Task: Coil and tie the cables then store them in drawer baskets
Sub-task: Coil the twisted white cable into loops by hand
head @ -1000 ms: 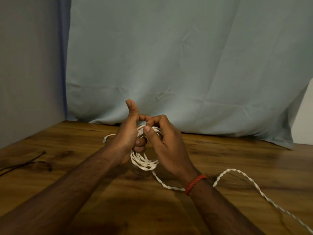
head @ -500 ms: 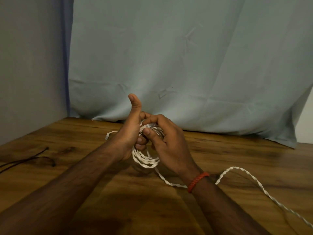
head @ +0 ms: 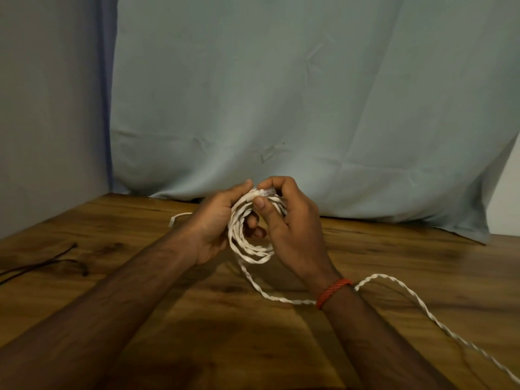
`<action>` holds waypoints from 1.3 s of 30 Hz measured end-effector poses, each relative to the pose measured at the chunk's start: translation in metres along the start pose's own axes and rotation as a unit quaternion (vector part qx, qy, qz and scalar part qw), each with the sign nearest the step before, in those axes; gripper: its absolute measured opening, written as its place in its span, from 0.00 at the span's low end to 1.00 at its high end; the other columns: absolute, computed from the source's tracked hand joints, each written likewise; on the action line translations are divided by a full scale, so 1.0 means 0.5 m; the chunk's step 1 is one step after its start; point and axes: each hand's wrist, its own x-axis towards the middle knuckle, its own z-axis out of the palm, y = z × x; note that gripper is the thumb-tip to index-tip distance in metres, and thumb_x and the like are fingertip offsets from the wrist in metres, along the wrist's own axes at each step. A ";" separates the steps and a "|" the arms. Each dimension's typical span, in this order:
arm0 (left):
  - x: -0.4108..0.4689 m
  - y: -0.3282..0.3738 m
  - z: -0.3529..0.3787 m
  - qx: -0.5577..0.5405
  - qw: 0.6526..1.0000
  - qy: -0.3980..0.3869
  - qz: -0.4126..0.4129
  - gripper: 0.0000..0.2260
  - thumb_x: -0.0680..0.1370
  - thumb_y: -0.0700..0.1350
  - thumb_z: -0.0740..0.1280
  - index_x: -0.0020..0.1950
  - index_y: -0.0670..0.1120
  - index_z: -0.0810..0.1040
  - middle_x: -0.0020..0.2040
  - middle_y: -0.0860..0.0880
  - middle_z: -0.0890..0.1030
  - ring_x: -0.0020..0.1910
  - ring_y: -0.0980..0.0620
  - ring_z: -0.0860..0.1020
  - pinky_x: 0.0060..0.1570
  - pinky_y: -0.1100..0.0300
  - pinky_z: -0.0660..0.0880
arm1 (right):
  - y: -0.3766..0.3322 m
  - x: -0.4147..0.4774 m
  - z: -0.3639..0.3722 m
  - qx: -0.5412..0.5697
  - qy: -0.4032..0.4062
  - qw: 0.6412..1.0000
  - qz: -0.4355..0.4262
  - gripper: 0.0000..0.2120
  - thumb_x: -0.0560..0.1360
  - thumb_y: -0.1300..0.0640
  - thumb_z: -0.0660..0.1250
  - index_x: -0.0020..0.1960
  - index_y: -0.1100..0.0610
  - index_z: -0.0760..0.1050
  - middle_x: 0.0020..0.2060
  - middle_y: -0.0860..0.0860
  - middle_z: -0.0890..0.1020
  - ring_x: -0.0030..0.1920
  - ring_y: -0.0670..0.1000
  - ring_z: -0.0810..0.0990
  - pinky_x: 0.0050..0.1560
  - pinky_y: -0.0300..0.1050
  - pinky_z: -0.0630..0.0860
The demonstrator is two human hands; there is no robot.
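Left hand [head: 212,223] grips the left side of the coiled white twisted cable [head: 253,256], its fingers curled round the loops from behind and its thumb lying along their top; right hand [head: 294,232] holds the right side of the same coil, thumb and forefinger pinching the strands at the top, where the two hands meet; the coil is held upright just above the middle of the wooden table [head: 394,263], its lower loops hanging between the two palms; a loose tail [head: 408,295] of the cable drops from the bottom of the coil, lies on the table, passes under the right wrist and curves away towards the near right corner; a short end [head: 176,218] sticks out on the far side of the left hand, to its left; a red thread bracelet [head: 333,291] circles the right wrist; a thin black cable [head: 42,264] lies on the table at the far left, well apart from the hands; a creased pale blue cloth [head: 309,108] hangs behind the table, with a grey wall [head: 50,108] to its left.
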 end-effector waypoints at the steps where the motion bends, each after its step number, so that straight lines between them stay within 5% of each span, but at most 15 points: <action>1: -0.001 0.000 0.003 -0.002 1.000 -0.007 -0.002 0.20 0.83 0.55 0.60 0.48 0.41 0.83 0.28 0.44 0.75 0.26 0.48 0.78 0.36 0.56 0.76 | 0.001 0.002 -0.003 0.009 0.018 1.000 0.007 0.04 0.80 0.58 0.67 0.54 0.54 0.75 0.44 0.49 0.81 0.41 0.43 0.80 0.40 0.33 0.74; 4: -0.003 0.001 0.011 -0.011 1.000 -0.002 0.021 0.19 0.83 0.53 0.58 0.51 0.40 0.81 0.27 0.45 0.74 0.24 0.48 0.75 0.34 0.56 0.74 | 0.010 0.006 -0.007 0.030 0.070 0.997 0.025 0.04 0.80 0.57 0.67 0.54 0.52 0.75 0.39 0.46 0.80 0.35 0.42 0.77 0.38 0.36 0.71; 11: -0.011 -0.017 0.047 0.020 0.982 0.107 0.156 0.18 0.85 0.50 0.58 0.38 0.45 0.77 0.25 0.49 0.68 0.24 0.52 0.66 0.28 0.59 0.63 | 0.009 -0.003 0.014 0.056 0.117 0.991 0.032 0.05 0.82 0.56 0.64 0.57 0.52 0.72 0.39 0.50 0.80 0.35 0.50 0.80 0.36 0.46 0.77; 15: -0.015 -0.020 0.050 0.090 0.958 0.120 0.244 0.16 0.84 0.50 0.60 0.40 0.49 0.81 0.29 0.44 0.67 0.26 0.53 0.65 0.26 0.59 0.62 | -0.003 -0.009 0.017 0.097 0.113 0.988 0.041 0.05 0.83 0.57 0.63 0.59 0.54 0.71 0.34 0.52 0.79 0.31 0.48 0.78 0.32 0.43 0.75; 21: -0.014 -0.019 0.039 0.184 0.926 0.143 0.296 0.17 0.84 0.53 0.60 0.47 0.44 0.81 0.24 0.53 0.68 0.24 0.53 0.66 0.27 0.60 0.65 | -0.011 -0.005 0.016 0.045 0.087 0.995 0.025 0.16 0.84 0.51 0.60 0.70 0.43 0.67 0.48 0.45 0.81 0.45 0.48 0.83 0.45 0.48 0.82; 25: -0.019 -0.018 0.043 0.153 0.941 0.123 0.277 0.17 0.84 0.51 0.61 0.39 0.48 0.80 0.26 0.48 0.68 0.23 0.54 0.66 0.25 0.62 0.68 | 0.002 0.002 -0.005 -0.105 0.029 0.994 -0.028 0.15 0.84 0.48 0.58 0.68 0.49 0.74 0.54 0.48 0.79 0.53 0.41 0.77 0.51 0.32 0.74; 28: -0.019 -0.024 0.054 0.015 0.975 0.091 0.203 0.17 0.83 0.50 0.64 0.35 0.49 0.81 0.25 0.50 0.62 0.21 0.55 0.62 0.24 0.62 0.68 | 0.014 0.008 -0.016 -0.136 -0.009 0.990 -0.033 0.12 0.84 0.47 0.58 0.63 0.49 0.75 0.50 0.49 0.80 0.51 0.44 0.78 0.49 0.43 0.76; 32: -0.013 -0.017 0.057 -0.154 0.983 0.060 0.077 0.09 0.76 0.49 0.70 0.40 0.45 0.78 0.24 0.52 0.61 0.19 0.58 0.61 0.21 0.65 0.65 | 0.021 0.009 -0.017 -0.113 0.020 0.993 -0.043 0.11 0.83 0.50 0.61 0.59 0.54 0.77 0.48 0.49 0.81 0.51 0.46 0.79 0.50 0.47 0.76; 39: -0.005 -0.018 0.044 -0.193 0.975 0.093 0.057 0.14 0.78 0.47 0.66 0.34 0.45 0.71 0.23 0.53 0.59 0.18 0.58 0.57 0.17 0.70 0.56 | 0.002 0.002 0.003 -0.046 0.046 0.998 -0.010 0.14 0.81 0.48 0.62 0.60 0.56 0.77 0.49 0.49 0.83 0.51 0.46 0.82 0.51 0.45 0.79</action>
